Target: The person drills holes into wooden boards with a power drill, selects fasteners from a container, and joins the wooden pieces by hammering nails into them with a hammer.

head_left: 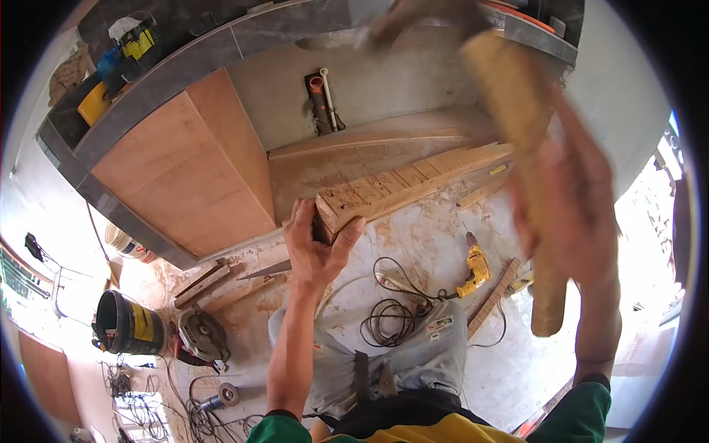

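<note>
My left hand [316, 247] is wrapped round the near end of a thick wooden beam [413, 177], thumb on one side and fingers on the other. Dark marks and cross lines run along the beam's upper face, which slants away to the right. Raised at the right, my right hand [565, 207] grips the wooden handle of a hammer [509, 96]. Motion smears both that hand and the hammer. The dark hammer head is up at the top of the view, apart from the beam.
A yellow power drill [475, 272] with a coiled cable lies on the dusty floor by my knees. Left are a circular saw [201, 336], a black bucket [133, 325] and an angle grinder [219, 397]. A plywood cabinet [185, 170] stands under the tiled counter [185, 63]; pipes [319, 96] emerge behind.
</note>
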Available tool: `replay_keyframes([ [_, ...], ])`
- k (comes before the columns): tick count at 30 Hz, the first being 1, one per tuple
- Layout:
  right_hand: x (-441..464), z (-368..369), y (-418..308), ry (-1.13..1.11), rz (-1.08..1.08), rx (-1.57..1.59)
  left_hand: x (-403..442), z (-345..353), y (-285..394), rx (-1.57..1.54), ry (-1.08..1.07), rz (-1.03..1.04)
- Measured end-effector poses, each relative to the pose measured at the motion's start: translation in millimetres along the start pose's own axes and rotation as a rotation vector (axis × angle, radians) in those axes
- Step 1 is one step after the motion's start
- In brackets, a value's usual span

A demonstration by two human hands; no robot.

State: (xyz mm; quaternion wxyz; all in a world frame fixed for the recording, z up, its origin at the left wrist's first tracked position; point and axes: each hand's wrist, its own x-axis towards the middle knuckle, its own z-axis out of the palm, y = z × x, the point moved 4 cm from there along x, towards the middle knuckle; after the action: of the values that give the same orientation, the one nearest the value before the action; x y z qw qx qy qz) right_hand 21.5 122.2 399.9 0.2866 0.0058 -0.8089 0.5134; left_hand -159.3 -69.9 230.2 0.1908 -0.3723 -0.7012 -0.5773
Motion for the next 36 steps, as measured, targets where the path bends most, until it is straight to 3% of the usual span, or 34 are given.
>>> replay_keyframes([
  [3,11.7,-16.2,-18.8,0.218,-0.099,0.094,0.4,0.9,2.1,-0.110,0.081,-0.025],
  [6,11.9,-9.9,-4.8,0.203,0.030,0.068,-0.8,1.2,-1.1,-0.073,0.077,-0.025],
  [9,-1.8,10.5,24.8,-0.142,0.261,-0.052,-1.5,2.3,2.0,-0.078,0.082,0.008],
  [10,-2.0,9.5,26.1,-0.138,0.263,-0.051,-2.8,2.3,0.4,-0.089,0.088,-0.013],
  [12,-7.6,23.4,29.2,-0.572,0.340,0.021,-2.9,1.9,-5.3,-0.104,0.092,-0.030],
  [13,-8.9,23.4,25.7,-0.572,0.342,0.019,-3.2,1.6,-8.1,-0.066,0.050,0.013],
  [15,-7.6,14.6,4.4,-0.306,0.034,-0.135,-4.0,2.8,-8.0,-0.025,-0.003,0.055],
  [17,1.1,-8.4,6.4,0.122,0.076,0.035,-4.6,1.5,-4.3,-0.007,-0.017,0.012],
  [18,7.7,-11.6,-6.9,0.075,-0.113,0.166,-5.7,1.2,-4.0,-0.007,-0.017,0.007],
  [21,14.4,-22.0,-4.9,0.209,-0.056,0.103,-5.1,0.5,-3.6,0.016,-0.008,-0.017],
  [23,-1.2,-0.6,16.6,0.045,0.080,-0.038,-3.3,1.7,-1.7,0.017,0.018,0.055],
  [25,-16.8,31.8,39.1,-0.471,0.265,-0.026,-4.4,0.2,-1.5,0.052,0.001,0.035],
  [28,-12.4,22.8,44.3,-0.391,0.265,0.054,-6.0,0.9,-0.8,0.047,-0.014,0.029],
  [30,-8.2,7.0,29.2,-0.159,0.014,-0.001,-6.3,2.9,-2.1,0.008,-0.009,0.030],
  [32,7.3,-13.3,14.2,0.175,0.008,0.122,-6.3,1.8,-0.9,-0.029,0.005,0.048],
  [36,3.5,-25.5,17.7,0.241,-0.060,0.013,-4.6,2.0,1.1,-0.019,-0.001,0.073],
])
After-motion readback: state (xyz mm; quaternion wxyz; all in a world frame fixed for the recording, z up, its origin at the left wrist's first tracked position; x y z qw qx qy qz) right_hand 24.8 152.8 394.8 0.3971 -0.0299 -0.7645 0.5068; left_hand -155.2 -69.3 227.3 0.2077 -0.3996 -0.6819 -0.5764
